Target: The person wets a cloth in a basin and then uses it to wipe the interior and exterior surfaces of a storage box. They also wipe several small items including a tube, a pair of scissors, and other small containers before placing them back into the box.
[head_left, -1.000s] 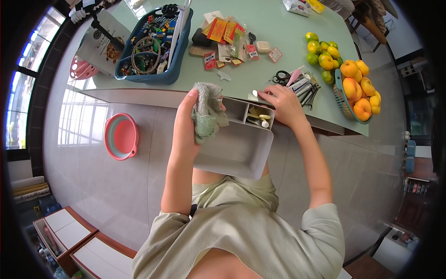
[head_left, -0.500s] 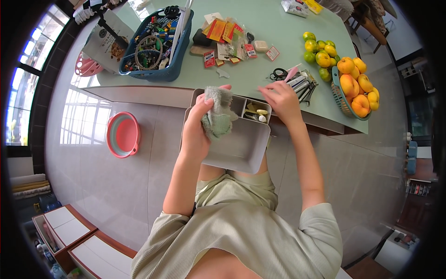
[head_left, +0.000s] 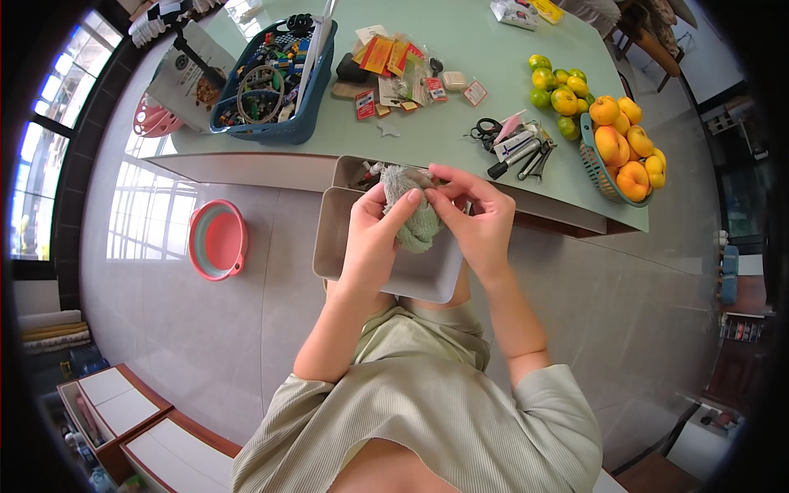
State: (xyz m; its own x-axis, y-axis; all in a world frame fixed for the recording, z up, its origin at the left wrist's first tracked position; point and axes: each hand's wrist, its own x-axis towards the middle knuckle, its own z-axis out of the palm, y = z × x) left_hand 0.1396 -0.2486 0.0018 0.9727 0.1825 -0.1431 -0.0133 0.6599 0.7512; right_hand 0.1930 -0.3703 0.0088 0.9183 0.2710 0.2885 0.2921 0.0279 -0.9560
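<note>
A grey-green fluffy cloth [head_left: 421,230] is bunched up between my hands. My left hand [head_left: 374,238] grips it from the left with the thumb on top. From the right, my right hand [head_left: 481,226] pinches the cloth's upper edge with thumb and fingers; whether a small item is wrapped there I cannot make out. Below the hands, a grey plastic organizer box [head_left: 330,238] rests over my lap against the table edge. Its large near compartment shows bare in part; my hands hide much of its far compartments, where a few small items show at the left.
On the pale green table [head_left: 460,49] stand a blue basket [head_left: 308,119] of toy bricks, assorted small packets [head_left: 403,62], scissors [head_left: 486,130], pens and clippers, green-yellow citrus [head_left: 565,100] and a basket [head_left: 604,177] of orange fruit. A pink basin [head_left: 238,222] sits on the floor.
My right hand has come left from beside the scissors and pens to the cloth and now pinches it. My left hand has shifted slightly right and down with the cloth.
</note>
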